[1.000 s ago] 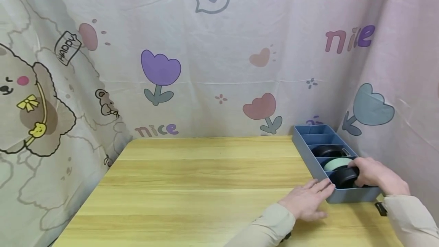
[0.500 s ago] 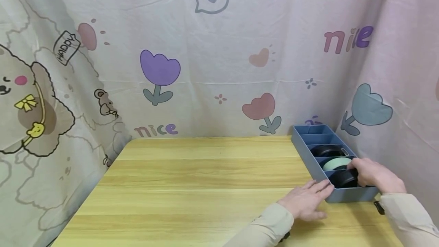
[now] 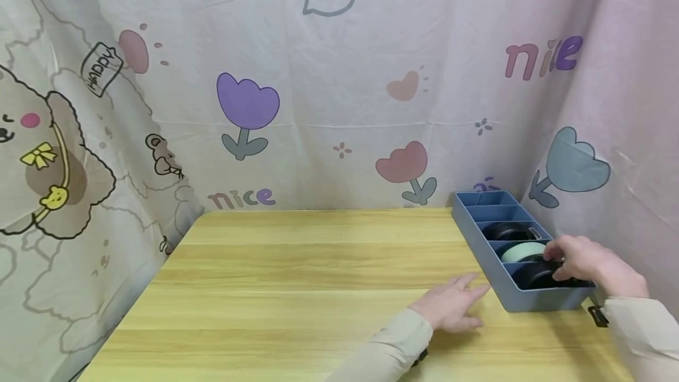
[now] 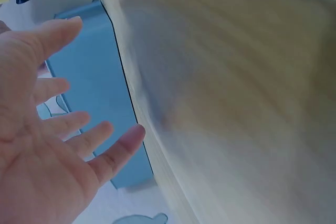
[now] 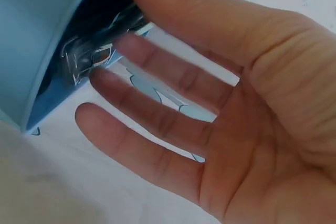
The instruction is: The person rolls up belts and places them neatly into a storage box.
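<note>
A blue-grey divided box [image 3: 549, 300] stands at the table's right side. In its nearest compartment lies a rolled black belt [image 3: 533, 276]; a metal buckle [image 5: 77, 60] shows there in the right wrist view. My right hand [image 3: 591, 261] is over that compartment, fingers spread and loosely bent, with its thumb and fingertips close to the belt; whether they touch it I cannot tell. A mint-green rolled strip [image 3: 522, 252] fills the compartment behind, and another black roll [image 3: 507, 231] with a buckle sits one farther back. Left of the box, my left hand [image 3: 450, 305] hovers with fingers spread, holding nothing.
Two compartments [image 3: 493, 213] at the box's far end show bare blue walls. The wooden table [image 3: 318, 276] stretches to the left. A printed curtain [image 3: 339, 93] hangs behind and along both sides, close to the box's right side.
My left hand has come away from the box's front left corner, moving left. My right hand has loosened from the black belt and risen slightly; the belt now sits lower in its compartment.
</note>
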Motion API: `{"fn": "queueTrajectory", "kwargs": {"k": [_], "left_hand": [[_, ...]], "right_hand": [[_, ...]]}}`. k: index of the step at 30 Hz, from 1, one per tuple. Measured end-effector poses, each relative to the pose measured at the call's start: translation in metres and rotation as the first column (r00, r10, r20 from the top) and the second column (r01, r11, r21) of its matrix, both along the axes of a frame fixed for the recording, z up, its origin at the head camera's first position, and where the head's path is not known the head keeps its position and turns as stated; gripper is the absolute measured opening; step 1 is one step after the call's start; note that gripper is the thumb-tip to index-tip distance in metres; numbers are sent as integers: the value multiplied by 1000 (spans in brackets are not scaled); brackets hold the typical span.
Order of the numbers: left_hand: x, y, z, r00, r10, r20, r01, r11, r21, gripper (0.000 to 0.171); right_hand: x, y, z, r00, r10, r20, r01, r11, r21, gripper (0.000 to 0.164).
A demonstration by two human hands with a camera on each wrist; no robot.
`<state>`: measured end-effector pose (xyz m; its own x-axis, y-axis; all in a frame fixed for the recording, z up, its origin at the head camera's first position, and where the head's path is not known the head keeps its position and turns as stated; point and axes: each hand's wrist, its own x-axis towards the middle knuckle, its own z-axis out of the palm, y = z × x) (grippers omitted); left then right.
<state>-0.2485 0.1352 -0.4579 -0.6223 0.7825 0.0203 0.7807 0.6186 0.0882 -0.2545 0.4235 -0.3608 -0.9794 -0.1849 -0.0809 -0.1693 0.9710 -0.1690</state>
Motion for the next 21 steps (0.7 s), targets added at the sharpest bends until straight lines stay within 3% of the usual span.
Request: {"fn": "queueTrajectory", "kwargs": {"k": [10,16,21], "left_hand": [[-16,-46,1,998,29,56,-34,996,79,68],[-27,-74,5,998,63,5,-63,993,98,69],[-37,-97,11,993,117,-22,-113,983,142,68]], "right_hand": [[-7,-23,5,999,-12,45,15,998,-62,33],[-11,-52,-3,996,0,-94,-3,999,-38,26],[-18,-85,-17,965,50,-256,-63,997,-43,24]]}}
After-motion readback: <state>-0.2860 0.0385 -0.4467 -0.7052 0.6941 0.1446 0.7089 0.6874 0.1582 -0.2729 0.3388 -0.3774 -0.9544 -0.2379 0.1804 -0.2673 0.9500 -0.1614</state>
